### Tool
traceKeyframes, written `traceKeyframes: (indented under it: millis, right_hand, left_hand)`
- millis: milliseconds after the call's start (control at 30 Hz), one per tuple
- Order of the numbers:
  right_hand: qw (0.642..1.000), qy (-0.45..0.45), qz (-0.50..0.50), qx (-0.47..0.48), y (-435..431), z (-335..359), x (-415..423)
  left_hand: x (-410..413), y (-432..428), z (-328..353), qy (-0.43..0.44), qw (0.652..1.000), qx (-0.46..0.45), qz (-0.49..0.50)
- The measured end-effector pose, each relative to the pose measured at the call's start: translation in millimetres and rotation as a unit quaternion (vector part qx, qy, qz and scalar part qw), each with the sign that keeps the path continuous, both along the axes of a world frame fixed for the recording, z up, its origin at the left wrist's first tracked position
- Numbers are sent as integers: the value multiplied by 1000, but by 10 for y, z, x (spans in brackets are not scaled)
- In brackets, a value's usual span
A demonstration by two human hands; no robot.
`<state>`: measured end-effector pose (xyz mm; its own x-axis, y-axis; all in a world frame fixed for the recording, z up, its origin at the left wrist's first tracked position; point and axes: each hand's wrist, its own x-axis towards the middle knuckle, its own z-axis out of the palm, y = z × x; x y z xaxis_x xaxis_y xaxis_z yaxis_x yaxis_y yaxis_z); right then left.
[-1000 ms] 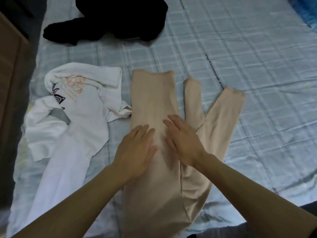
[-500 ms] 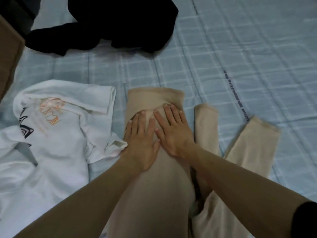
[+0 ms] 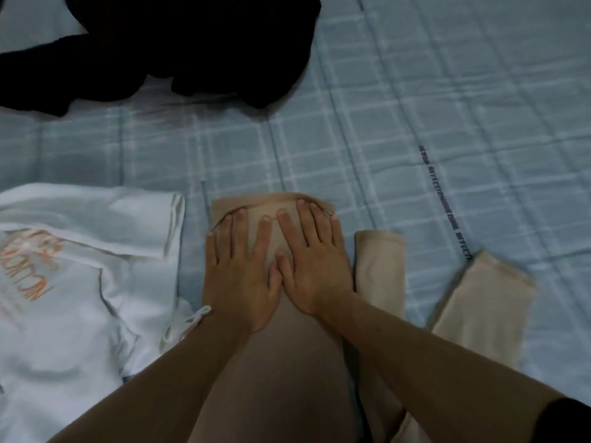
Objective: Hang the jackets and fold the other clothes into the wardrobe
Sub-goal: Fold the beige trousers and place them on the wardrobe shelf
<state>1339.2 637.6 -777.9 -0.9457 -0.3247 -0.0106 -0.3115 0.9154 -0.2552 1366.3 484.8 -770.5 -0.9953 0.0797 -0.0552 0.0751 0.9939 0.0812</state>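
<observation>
A beige garment lies flat on the bed, its far end under my hands and two narrow ends spread out to the right. My left hand and my right hand press flat on its far end, side by side, fingers spread and thumbs touching. Neither hand grips the cloth. A white top with orange print lies crumpled to the left, touching the beige garment. A black garment lies heaped at the far left.
The bed is covered by a light blue checked sheet with a line of dark print running across it on the right. The sheet stretches bare to the right and beyond the beige garment.
Both hands have slid forward along the beige garment, from its middle to its far end, smoothing it. My view has moved closer and lower over the bed.
</observation>
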Motion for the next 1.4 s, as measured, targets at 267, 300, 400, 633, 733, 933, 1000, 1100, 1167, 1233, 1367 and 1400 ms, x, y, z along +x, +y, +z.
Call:
traceKeyframes:
  millis: [267, 300, 400, 633, 733, 933, 1000, 1100, 1167, 1233, 1367, 1400]
  right_hand:
    - [999, -41, 6, -21, 26, 149, 9]
    - [996, -63, 8, -59, 53, 218, 21]
    - [976, -94, -14, -196, 282, 508, 200]
    - [960, -37, -191, -199, 1334, 817, 869]
    - [966, -111, -192, -131, 1549, 769, 987]
    - [991, -115, -56, 37, 1748, 781, 924]
    - [991, -100, -17, 90, 1847, 792, 891]
    - [982, -92, 3, 164, 1958, 799, 843]
    - [984, -81, 5, 156, 2022, 794, 837]
    - [991, -46, 9, 122, 2091, 781, 863]
    - [999, 21, 16, 37, 2304, 766, 954]
    - [998, 52, 14, 14, 2364, 792, 978]
  left_hand:
    - [7, -27, -70, 34, 999, 5, -4]
    - [15, -28, -65, 32, 999, 2, -7]
    - [26, 4, 11, 18, 1000, -2, -4]
    - [395, 442, 453, -11, 996, 84, 0]
    - [586, 870, 623, 0, 974, 207, -96]
    - [599, 1522, 709, -43, 959, 235, -149]
    - [526, 1711, 667, -66, 975, 159, -139]
    - [370, 1915, 624, -74, 991, 73, -84]
    - [286, 1964, 604, -70, 994, 67, -51]
    - [245, 1960, 584, -51, 995, 76, -31]
    - [169, 1873, 616, -36, 991, 133, 4]
    - [154, 1871, 647, -38, 987, 158, 6]
